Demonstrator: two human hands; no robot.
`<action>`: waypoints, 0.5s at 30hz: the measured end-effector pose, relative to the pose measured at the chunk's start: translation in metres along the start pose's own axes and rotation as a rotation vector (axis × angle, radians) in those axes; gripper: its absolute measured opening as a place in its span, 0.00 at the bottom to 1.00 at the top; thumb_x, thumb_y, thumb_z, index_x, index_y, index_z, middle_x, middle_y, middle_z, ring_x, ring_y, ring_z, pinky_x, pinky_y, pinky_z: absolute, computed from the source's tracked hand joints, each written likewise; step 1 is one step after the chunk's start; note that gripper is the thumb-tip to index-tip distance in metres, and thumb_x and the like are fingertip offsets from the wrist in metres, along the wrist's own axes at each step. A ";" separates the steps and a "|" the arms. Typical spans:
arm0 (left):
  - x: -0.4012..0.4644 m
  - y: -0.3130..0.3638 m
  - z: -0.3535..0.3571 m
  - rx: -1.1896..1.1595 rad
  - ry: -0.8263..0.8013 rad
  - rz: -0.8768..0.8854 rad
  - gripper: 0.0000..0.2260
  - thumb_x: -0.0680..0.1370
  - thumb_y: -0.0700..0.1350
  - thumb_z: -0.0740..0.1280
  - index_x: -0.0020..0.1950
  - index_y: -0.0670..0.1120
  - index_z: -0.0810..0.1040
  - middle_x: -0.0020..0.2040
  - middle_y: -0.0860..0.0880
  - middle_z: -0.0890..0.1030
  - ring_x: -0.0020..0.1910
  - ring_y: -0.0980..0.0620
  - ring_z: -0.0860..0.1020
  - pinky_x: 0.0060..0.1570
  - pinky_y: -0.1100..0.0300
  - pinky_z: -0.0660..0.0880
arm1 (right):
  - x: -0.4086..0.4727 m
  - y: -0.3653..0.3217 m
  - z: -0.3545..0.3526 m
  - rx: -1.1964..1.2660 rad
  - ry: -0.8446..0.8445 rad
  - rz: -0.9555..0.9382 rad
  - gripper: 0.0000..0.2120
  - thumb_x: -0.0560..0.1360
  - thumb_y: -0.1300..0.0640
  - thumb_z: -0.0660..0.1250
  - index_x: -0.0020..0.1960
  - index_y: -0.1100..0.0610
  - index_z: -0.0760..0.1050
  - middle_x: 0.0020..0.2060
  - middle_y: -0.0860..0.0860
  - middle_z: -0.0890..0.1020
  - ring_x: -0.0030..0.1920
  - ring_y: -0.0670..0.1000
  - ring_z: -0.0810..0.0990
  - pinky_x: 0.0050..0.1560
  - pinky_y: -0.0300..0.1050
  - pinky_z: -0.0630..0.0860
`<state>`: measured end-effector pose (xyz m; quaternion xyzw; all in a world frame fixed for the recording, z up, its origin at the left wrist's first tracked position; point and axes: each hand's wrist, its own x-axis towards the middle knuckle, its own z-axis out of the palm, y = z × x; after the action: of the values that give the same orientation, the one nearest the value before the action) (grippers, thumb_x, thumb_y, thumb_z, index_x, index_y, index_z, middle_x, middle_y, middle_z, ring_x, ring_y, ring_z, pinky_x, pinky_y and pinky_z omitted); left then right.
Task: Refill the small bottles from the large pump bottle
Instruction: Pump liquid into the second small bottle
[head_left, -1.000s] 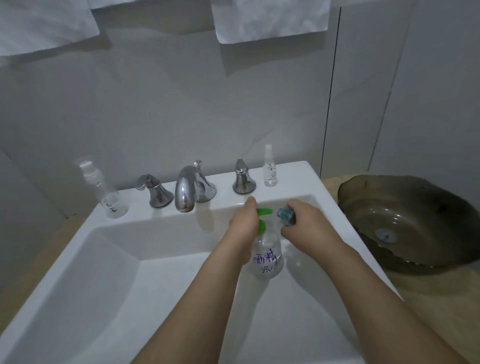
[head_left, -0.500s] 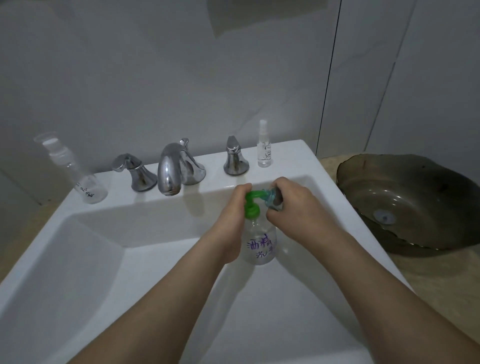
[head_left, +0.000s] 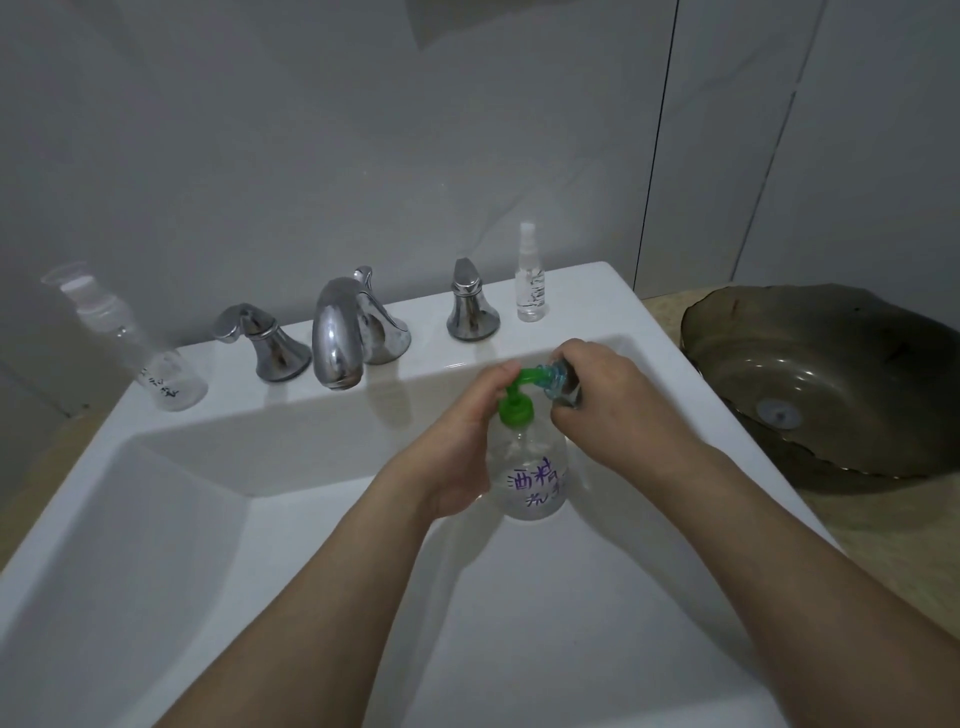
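Over the white sink (head_left: 156, 519), near its back right corner, the left hand (head_left: 467, 447) wraps around the clear pump bottle (head_left: 532, 478), a fingertip on top of its green pump head (head_left: 519, 395). The bottle bears purple handwriting and stands upright inside the basin. The right hand (head_left: 618, 410) grasps a small bluish bottle (head_left: 558, 382), tilted with its mouth against the green spout.

On the sink's back ledge stand a chrome faucet (head_left: 337, 338) with a handle on each side. A slim clear spray bottle (head_left: 531, 280) stands at the right end of the ledge, and a larger clear spray bottle (head_left: 124, 343) leans at the left end. The basin is open to the left of the hands. A dark glass basin (head_left: 831, 384) sits beyond the sink's right edge.
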<state>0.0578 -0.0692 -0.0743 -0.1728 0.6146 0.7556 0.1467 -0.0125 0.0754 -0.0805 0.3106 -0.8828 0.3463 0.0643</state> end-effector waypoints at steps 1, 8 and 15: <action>0.000 0.000 0.000 -0.008 0.009 0.001 0.25 0.71 0.67 0.62 0.60 0.54 0.78 0.60 0.49 0.80 0.64 0.46 0.77 0.71 0.41 0.61 | 0.000 0.000 0.000 0.000 -0.001 -0.002 0.12 0.68 0.63 0.68 0.45 0.52 0.68 0.39 0.46 0.70 0.40 0.49 0.69 0.33 0.36 0.61; 0.001 -0.006 -0.001 -0.020 0.014 0.054 0.23 0.75 0.65 0.61 0.62 0.52 0.79 0.55 0.50 0.83 0.58 0.48 0.80 0.64 0.46 0.71 | 0.001 -0.001 0.000 0.002 -0.018 0.006 0.12 0.69 0.63 0.68 0.47 0.53 0.68 0.41 0.48 0.71 0.42 0.50 0.70 0.37 0.42 0.63; -0.001 -0.007 0.007 0.019 0.105 0.077 0.20 0.77 0.59 0.61 0.61 0.48 0.79 0.56 0.46 0.83 0.51 0.49 0.83 0.43 0.57 0.78 | 0.002 0.002 0.001 -0.036 -0.083 0.038 0.11 0.68 0.64 0.67 0.45 0.54 0.68 0.42 0.49 0.71 0.43 0.51 0.70 0.38 0.43 0.62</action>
<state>0.0611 -0.0610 -0.0785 -0.1870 0.6349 0.7446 0.0865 -0.0147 0.0751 -0.0818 0.3068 -0.8966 0.3182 0.0265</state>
